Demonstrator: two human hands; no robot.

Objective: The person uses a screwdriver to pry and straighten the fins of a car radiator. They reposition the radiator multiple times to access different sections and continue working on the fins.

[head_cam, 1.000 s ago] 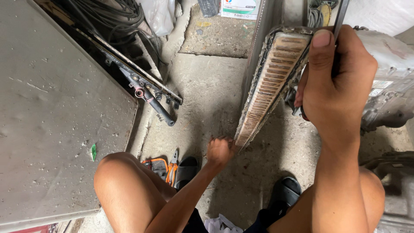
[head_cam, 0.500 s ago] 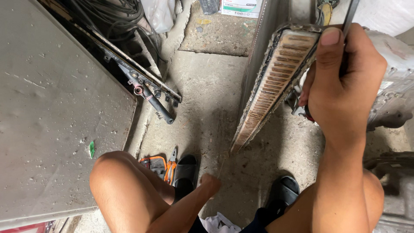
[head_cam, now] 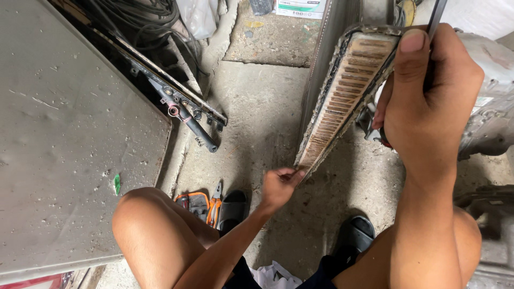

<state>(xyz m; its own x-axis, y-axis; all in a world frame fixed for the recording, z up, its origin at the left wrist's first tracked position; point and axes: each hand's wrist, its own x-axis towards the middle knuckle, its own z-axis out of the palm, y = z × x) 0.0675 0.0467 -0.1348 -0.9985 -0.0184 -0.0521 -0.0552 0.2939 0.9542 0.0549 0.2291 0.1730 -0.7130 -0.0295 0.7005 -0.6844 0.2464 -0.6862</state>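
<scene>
A long rusty finned core (head_cam: 342, 93), a radiator-like part with a row of slots, stands tilted on the concrete floor (head_cam: 257, 123). My left hand (head_cam: 279, 184) pinches its lower end with closed fingers. My right hand (head_cam: 425, 104) is held beside the upper end, wrapped around a thin dark rod-like tool (head_cam: 435, 32), thumb pressed along it. My bare knees frame the bottom of the view.
A large grey metal panel (head_cam: 69, 144) fills the left. Black brackets and cables (head_cam: 182, 101) lie along its edge. Orange-handled pliers (head_cam: 214, 203) lie near my black sandals (head_cam: 234, 206). A grey metal housing (head_cam: 490, 118) sits at right.
My left hand dropped away from the core's lower end toward my lap, then came back up and now pinches that end. My right hand stays at the top.
</scene>
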